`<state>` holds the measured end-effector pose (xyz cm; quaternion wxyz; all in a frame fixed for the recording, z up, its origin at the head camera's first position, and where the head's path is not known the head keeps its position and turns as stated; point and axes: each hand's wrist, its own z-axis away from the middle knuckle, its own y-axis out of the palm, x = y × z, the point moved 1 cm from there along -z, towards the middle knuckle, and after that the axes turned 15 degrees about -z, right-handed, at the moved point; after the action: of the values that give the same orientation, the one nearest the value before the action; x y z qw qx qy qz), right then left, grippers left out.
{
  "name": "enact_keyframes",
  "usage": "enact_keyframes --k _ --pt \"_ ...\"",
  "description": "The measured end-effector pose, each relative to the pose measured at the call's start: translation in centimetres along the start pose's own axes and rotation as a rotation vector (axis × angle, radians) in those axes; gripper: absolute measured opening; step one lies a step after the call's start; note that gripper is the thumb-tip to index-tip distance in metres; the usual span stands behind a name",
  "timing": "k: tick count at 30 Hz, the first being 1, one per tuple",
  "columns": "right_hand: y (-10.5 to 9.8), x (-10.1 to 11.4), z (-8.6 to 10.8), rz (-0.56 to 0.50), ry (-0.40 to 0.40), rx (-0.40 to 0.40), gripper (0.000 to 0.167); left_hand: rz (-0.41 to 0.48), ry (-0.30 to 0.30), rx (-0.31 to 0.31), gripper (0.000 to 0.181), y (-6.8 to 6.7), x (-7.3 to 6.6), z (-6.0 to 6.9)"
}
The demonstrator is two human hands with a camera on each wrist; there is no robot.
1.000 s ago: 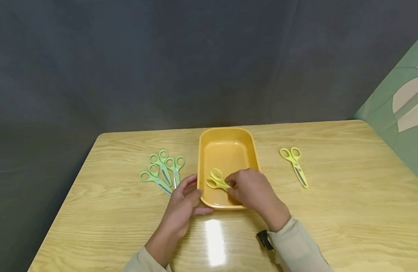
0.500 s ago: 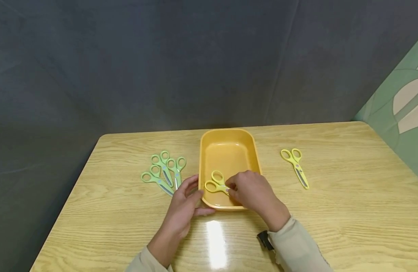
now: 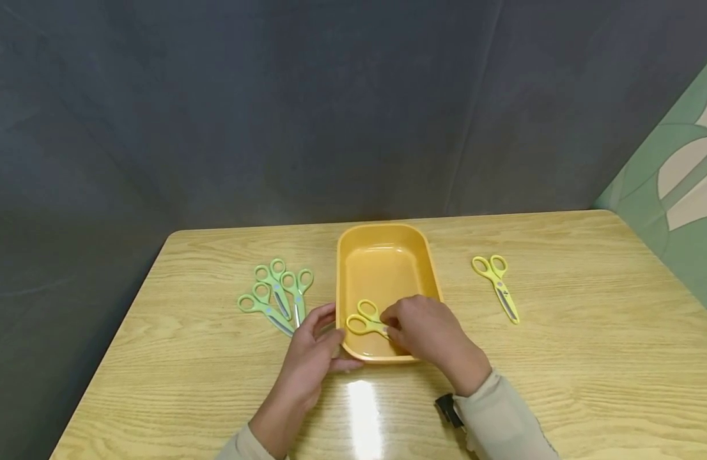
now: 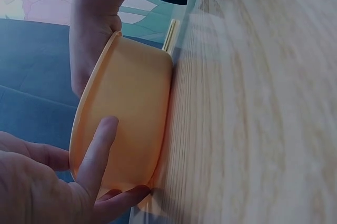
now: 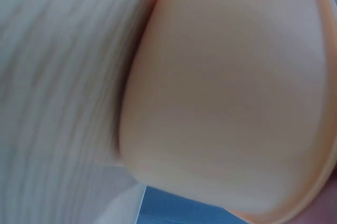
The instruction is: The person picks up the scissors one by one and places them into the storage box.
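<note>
An orange-yellow tray (image 3: 382, 262) stands on the table in the head view. My left hand (image 3: 307, 358) rests against its near left corner, thumb at the rim and spread fingers along the outside. In the left wrist view, a nearly straight finger (image 4: 100, 150) lies on the tray's outer wall. My right hand (image 3: 431, 332) reaches over the right rim and pinches yellow scissors (image 3: 360, 324) inside the tray near its front. Their handle loops show; my fingers hide most of the blades. The right wrist view shows mainly the tray's outer wall (image 5: 226, 97).
Several green scissors (image 3: 279, 291) lie bunched on the wooden table (image 3: 204, 377), left of the tray. Other yellow scissors (image 3: 497, 287) lie to its right. A dark curtain (image 3: 319, 115) hangs behind the table, with a green patterned cloth (image 3: 670, 191) at the right.
The yellow scissors in the tray have turned slightly and shifted a little left while the right hand pinches them. The left hand stays at the tray's corner. The head view has shifted slightly.
</note>
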<state>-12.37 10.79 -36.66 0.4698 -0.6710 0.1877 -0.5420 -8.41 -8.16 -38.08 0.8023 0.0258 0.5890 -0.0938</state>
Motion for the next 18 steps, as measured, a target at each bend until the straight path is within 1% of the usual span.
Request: enact_keyframes --k 2,4,5,7,8,10,15,18 --pt "-0.2 -0.1 0.1 -0.020 -0.007 -0.005 0.020 -0.003 0.000 0.003 0.049 0.0 0.0 0.0" --pt "-0.7 -0.2 0.2 -0.053 -0.020 -0.041 0.008 -0.003 0.004 0.004 0.049 0.1 0.0 -0.1" --pt "-1.1 -0.3 0.3 -0.064 -0.030 -0.071 0.008 -0.004 0.005 0.004 0.049 0.1 0.0 -0.1" --pt "-2.2 -0.6 0.7 -0.084 -0.048 -0.152 0.022 -0.001 0.008 0.002 0.050 0.1 0.0 0.0" --pt "-2.8 -0.8 0.9 -0.086 -0.052 -0.195 0.027 -0.001 0.009 -0.001 0.050 0.1 0.0 0.0" --pt "-4.1 -1.2 1.4 -0.095 -0.041 -0.265 0.028 -0.002 0.009 -0.008 0.051 0.1 0.1 0.1" --pt "-6.6 -2.7 2.5 -0.118 0.038 -0.374 0.028 -0.002 0.011 -0.011 0.051 0.0 0.2 0.2" --pt "-7.6 -3.9 3.2 -0.106 0.096 -0.416 0.031 -0.003 0.014 -0.001 0.052 0.1 0.0 0.1"
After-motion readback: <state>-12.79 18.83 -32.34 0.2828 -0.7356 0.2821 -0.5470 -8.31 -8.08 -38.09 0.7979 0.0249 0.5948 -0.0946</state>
